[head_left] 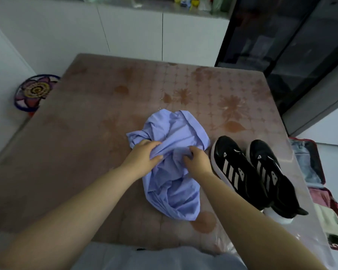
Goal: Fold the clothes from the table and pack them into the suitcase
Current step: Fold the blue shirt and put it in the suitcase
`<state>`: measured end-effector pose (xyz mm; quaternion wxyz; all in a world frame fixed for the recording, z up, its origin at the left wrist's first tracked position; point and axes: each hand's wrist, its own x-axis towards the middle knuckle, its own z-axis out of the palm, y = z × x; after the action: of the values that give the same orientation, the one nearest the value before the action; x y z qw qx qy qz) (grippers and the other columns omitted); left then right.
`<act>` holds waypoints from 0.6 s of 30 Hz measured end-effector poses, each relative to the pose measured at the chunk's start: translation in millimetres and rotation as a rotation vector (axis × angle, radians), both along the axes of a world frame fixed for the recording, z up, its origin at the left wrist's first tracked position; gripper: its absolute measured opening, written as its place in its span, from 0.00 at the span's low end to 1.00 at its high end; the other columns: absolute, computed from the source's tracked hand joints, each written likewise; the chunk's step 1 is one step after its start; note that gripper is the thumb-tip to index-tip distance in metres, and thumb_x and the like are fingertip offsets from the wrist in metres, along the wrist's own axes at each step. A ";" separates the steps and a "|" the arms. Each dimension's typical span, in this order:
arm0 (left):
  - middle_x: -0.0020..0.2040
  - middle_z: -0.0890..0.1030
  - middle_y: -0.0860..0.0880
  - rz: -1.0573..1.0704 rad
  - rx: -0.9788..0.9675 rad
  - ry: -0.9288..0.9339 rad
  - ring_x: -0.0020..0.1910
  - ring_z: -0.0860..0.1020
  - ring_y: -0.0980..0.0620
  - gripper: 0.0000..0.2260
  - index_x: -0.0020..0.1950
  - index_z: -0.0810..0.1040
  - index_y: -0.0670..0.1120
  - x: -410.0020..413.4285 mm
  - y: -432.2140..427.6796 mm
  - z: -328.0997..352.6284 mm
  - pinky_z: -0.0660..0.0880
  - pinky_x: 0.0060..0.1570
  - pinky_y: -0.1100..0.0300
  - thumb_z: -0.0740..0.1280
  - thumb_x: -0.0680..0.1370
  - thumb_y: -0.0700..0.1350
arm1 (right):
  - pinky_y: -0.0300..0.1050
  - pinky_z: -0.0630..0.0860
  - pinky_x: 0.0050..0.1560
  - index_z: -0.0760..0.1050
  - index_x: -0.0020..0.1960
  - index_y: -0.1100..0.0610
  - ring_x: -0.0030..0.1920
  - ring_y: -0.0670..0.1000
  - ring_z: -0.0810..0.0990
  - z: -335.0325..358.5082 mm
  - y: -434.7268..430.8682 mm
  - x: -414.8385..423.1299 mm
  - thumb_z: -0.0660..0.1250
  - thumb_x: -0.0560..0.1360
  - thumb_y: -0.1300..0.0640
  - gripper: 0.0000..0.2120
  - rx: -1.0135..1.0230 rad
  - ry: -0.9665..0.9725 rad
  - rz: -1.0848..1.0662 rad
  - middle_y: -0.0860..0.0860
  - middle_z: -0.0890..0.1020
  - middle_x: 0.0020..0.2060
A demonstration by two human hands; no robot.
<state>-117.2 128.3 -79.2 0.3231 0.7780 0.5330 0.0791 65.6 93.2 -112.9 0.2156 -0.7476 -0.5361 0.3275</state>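
A crumpled light-blue shirt [174, 166] lies in the middle of the table [66, 152], which has a brown flower-patterned cover. My left hand [142, 157] pinches a bunch of the shirt's cloth near its upper left. My right hand [198, 159] grips the cloth just to the right of it. An open red suitcase [320, 191] lies on the floor to the right of the table, with folded clothes inside.
A pair of black sneakers [248, 172] with white stripes stands on the table right beside the shirt. A colourful round stool [35, 91] sits at the table's far left corner. White cabinets line the back wall, and a dark glass cabinet stands at the right.
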 end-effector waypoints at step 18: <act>0.43 0.70 0.44 -0.024 -0.199 0.083 0.36 0.67 0.49 0.36 0.72 0.45 0.68 -24.8 -2.4 7.4 0.62 0.36 0.58 0.57 0.78 0.34 | 0.51 0.72 0.57 0.69 0.68 0.58 0.59 0.60 0.74 30.2 -12.0 20.6 0.67 0.74 0.57 0.23 0.093 -0.047 0.272 0.60 0.73 0.61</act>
<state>-142.0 125.9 -71.7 0.3773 0.7511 0.5416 -0.0105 86.2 81.2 -82.7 0.1908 -0.6646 -0.6520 0.3110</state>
